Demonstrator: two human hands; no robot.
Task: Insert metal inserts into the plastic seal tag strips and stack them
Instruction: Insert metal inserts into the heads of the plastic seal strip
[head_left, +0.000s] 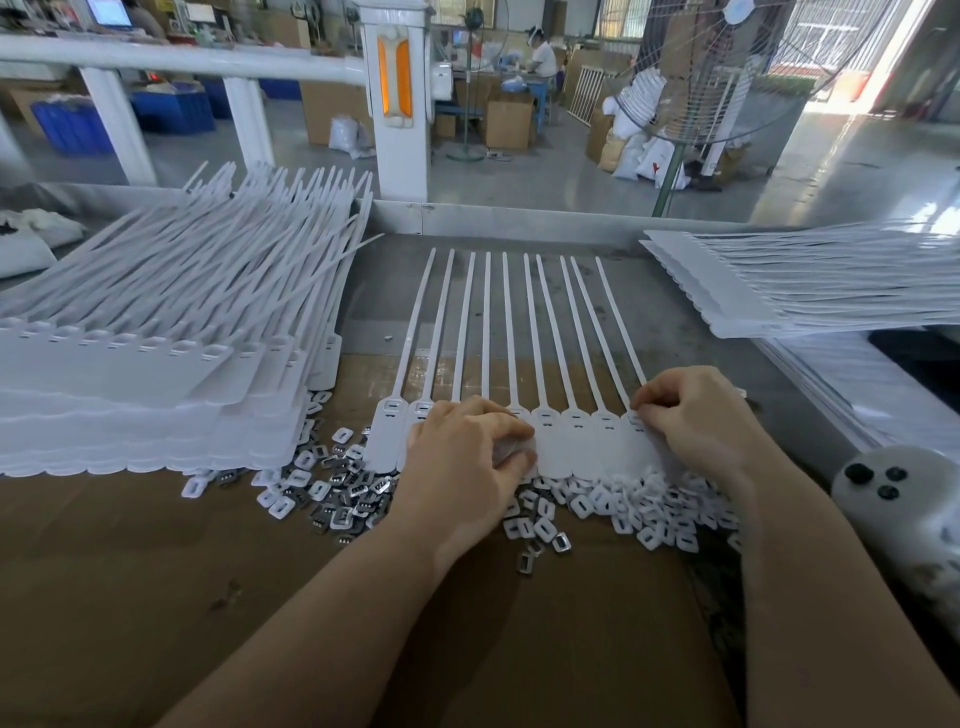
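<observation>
Left hand (467, 457) curled on white seal tag strip (550, 436), right hand (696, 421) pinching its end tag, loose metal inserts (343, 493) along strip's near edge, no legible writing

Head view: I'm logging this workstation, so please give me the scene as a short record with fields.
strip in work: tag strip lying flat on the table, tails pointing away
left hand: fingers curled, resting on the tag heads
right hand: fingers curled at the rightmost tag head
loose parts: inserts heaped near the tag heads
left pile: stacked strips
right pile: stacked strips
</observation>
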